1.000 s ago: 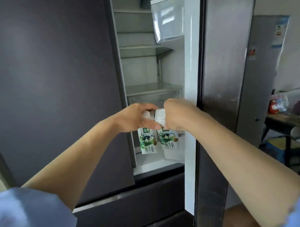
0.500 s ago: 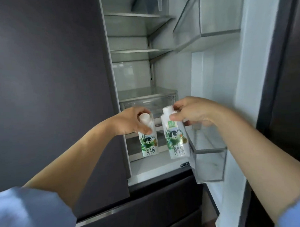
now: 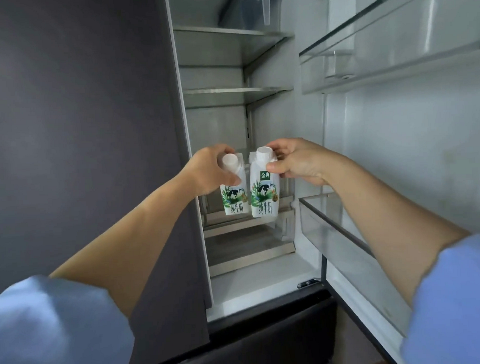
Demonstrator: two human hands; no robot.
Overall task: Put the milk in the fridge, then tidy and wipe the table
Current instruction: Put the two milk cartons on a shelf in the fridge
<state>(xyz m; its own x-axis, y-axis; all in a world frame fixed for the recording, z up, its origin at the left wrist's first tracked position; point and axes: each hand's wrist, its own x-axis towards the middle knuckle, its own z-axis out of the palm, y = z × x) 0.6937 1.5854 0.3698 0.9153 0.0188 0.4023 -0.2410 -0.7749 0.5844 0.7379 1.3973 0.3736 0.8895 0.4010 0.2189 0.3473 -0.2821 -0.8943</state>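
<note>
Two small white milk cartons with green cow labels and white screw caps hang side by side in front of the open fridge compartment (image 3: 253, 279). My left hand (image 3: 211, 172) grips the left carton (image 3: 234, 199) around its top. My right hand (image 3: 295, 161) pinches the right carton (image 3: 264, 197) at its shoulder, just under the cap. Both cartons are upright, nearly touching, held in the air ahead of the lower glass shelves and drawers.
The left fridge door (image 3: 82, 133) is dark grey and closed. The right door stands open, with a clear lower door bin (image 3: 341, 241) and an upper door bin (image 3: 392, 45). Bare glass shelves (image 3: 230, 93) sit higher inside. A dark drawer front (image 3: 266, 336) runs below.
The right door has swung fully open and my view has moved closer to the fridge. Both hands have carried the cartons up and inward toward the compartment.
</note>
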